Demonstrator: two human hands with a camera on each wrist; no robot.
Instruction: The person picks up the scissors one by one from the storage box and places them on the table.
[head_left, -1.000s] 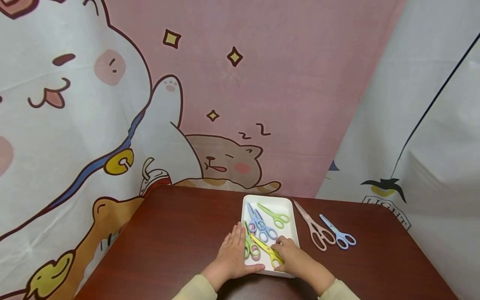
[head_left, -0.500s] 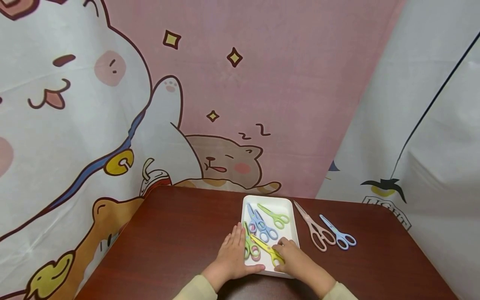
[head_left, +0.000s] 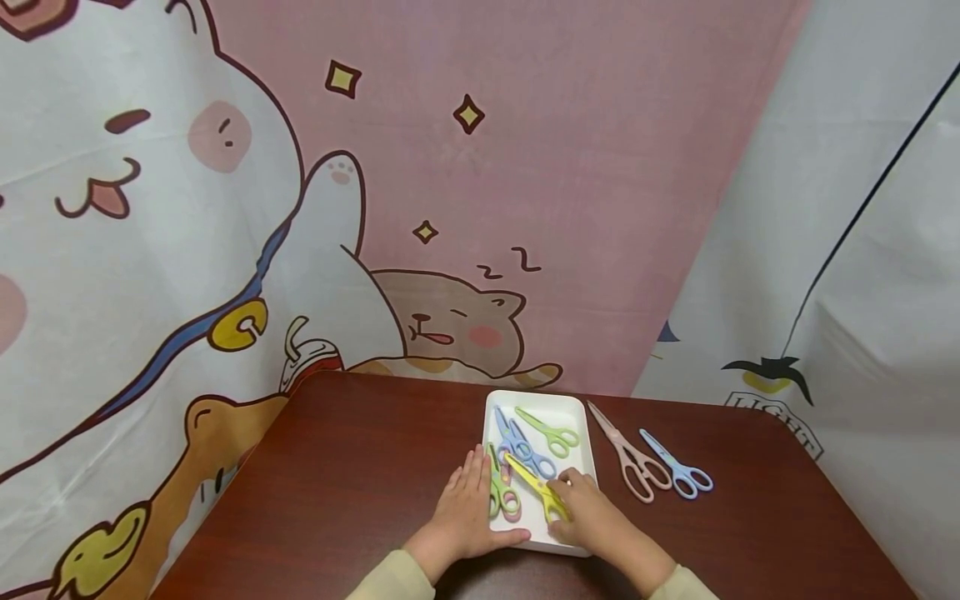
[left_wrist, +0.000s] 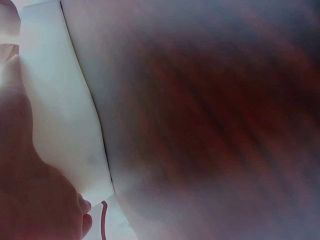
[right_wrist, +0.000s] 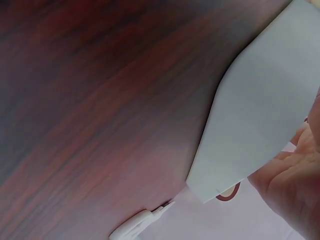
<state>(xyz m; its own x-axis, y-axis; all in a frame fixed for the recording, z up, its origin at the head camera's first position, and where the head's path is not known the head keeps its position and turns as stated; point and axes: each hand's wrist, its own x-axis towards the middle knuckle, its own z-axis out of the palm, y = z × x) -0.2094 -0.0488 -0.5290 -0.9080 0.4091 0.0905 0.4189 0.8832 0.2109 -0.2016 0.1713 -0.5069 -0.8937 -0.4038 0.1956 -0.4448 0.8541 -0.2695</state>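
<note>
A white tray [head_left: 555, 408] holds several pairs of small scissors. My left hand [head_left: 467, 508] lies along the tray's left side, its fingers straight and thumb across the near edge. Beneath those fingers' side are green scissors [head_left: 495, 482], overlapping pink scissors [head_left: 513, 514] that are mostly hidden. With my right hand [head_left: 588, 512] I pinch the handle end of yellow scissors [head_left: 531, 479], whose tip points to the far left over the other pairs. Farther back in the tray lie blue scissors [head_left: 529, 457], another blue pair [head_left: 503, 427] and light green scissors [head_left: 553, 432].
To the right of the tray, large pink scissors [head_left: 621, 446] and blue scissors [head_left: 671, 464] lie on the dark wooden table [head_left: 360, 467]. A printed cartoon cloth [head_left: 585, 208] hangs behind the table. The tray's outer wall [right_wrist: 265, 100] fills much of the right wrist view.
The yellow scissors have shifted away from me within the tray, their tip now overlapping the blue pair. My right hand has moved slightly with them; the left hand stays put.
</note>
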